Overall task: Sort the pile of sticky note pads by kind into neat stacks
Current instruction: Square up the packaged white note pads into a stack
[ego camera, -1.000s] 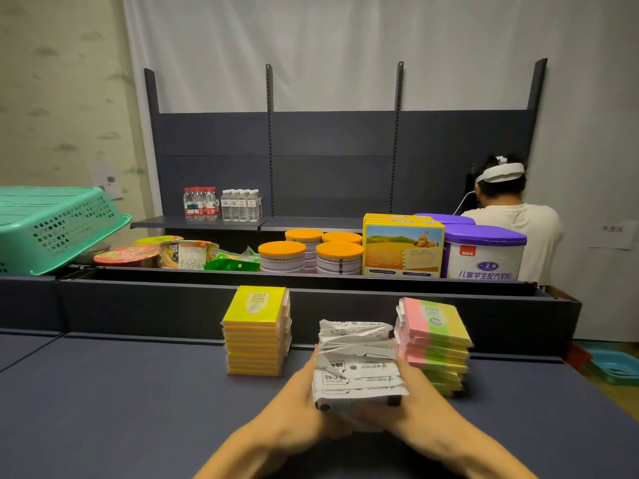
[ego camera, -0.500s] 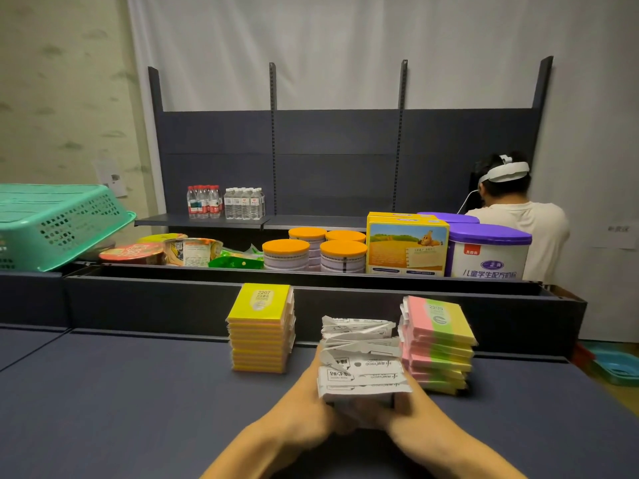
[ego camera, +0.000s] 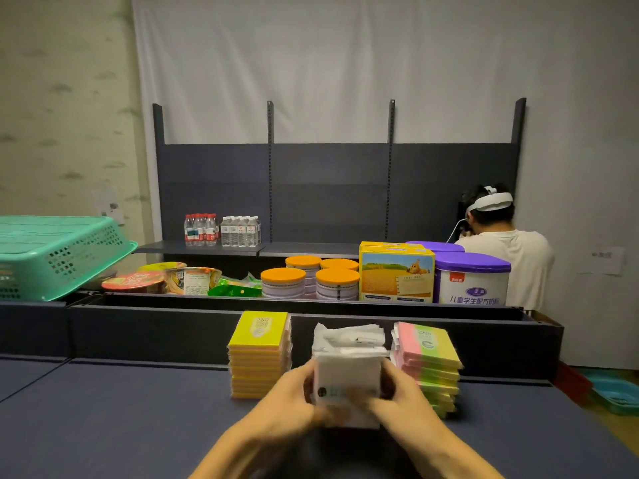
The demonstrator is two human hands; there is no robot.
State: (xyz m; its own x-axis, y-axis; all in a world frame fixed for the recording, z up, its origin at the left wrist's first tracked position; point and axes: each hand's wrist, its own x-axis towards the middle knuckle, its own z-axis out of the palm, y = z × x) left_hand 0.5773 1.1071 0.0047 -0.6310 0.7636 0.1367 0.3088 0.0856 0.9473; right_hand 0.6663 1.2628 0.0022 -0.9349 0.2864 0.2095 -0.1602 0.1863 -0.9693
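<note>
Two hands hold white pads.
Left hand (ego camera: 294, 397) and right hand (ego camera: 401, 399) grip the white pile (ego camera: 347, 378), bottom middle, between one yellow stack (ego camera: 259, 354) and one pink-green stack (ego camera: 428, 364).

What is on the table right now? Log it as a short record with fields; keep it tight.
left stack: yellow pads, squared up on the table
middle stack: white pads, uneven, behind the hands
right stack: pink and green pads, slightly fanned
held: bundle of white pads, blurred
left hand: fingers curled on the bundle's left side
right hand: fingers curled on its right side
behind: bin of orange-lidded tins, green basket, a person
</note>
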